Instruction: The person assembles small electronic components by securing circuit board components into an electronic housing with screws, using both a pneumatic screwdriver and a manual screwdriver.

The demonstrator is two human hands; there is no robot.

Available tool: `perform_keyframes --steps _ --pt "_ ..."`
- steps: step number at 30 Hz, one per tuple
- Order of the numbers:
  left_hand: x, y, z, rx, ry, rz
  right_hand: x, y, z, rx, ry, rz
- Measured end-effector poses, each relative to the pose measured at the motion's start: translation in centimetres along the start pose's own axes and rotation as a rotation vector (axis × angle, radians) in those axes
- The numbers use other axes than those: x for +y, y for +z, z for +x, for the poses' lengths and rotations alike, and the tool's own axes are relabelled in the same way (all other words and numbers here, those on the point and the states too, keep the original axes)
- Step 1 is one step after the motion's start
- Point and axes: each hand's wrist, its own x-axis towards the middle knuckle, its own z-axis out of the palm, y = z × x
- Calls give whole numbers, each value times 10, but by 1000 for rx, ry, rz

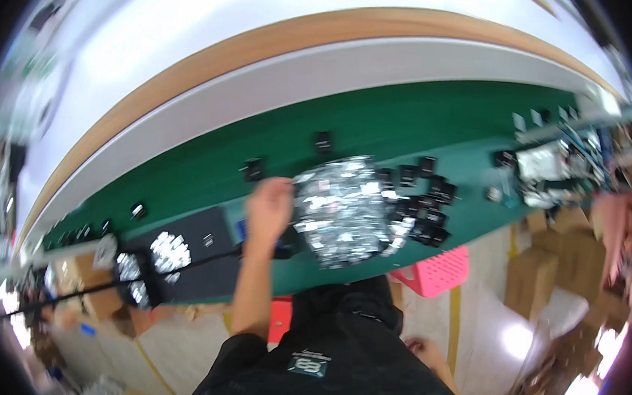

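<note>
My left hand (pixel 268 205) reaches over the green bench, just left of a large heap of shiny silver packets (pixel 344 210). Motion blur smears its fingers, so what they hold, if anything, does not show. A small black box-like piece (pixel 254 168) lies just beyond that hand, and another black piece (pixel 323 141) stands farther back. Down beside my body, off the bench, my right hand (pixel 420 346) is partly visible; its fingers are too small and blurred to read. Several black pieces (pixel 431 212) cluster along the heap's right side.
A dark mat (pixel 210 267) carries small silver pieces (pixel 170 252) at the left, with a thin black bar crossing it. A pink perforated stool (pixel 442 272) stands by the bench's front edge. Cardboard boxes (pixel 532 279) sit on the floor at right. Cluttered equipment (pixel 553 168) fills the bench's right end.
</note>
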Motion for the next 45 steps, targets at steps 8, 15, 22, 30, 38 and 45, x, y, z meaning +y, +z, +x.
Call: perform_keyframes --steps 8,15,22,30,38,45 --pt "-147 7 60 223 -432 660 1 -51 3 -95 -114 144" --pt "-210 18 67 66 -610 704 69 -48 23 -317 25 -105" --pt "-228 28 83 168 -417 665 33 -35 36 -163 92 -206" --pt "-167 41 67 244 -621 694 35 -1 37 146 196 55" --pt "-205 17 57 276 -558 597 29 -31 58 231 126 23" --pt "-149 10 61 463 -170 328 39 -144 99 551 -235 225"
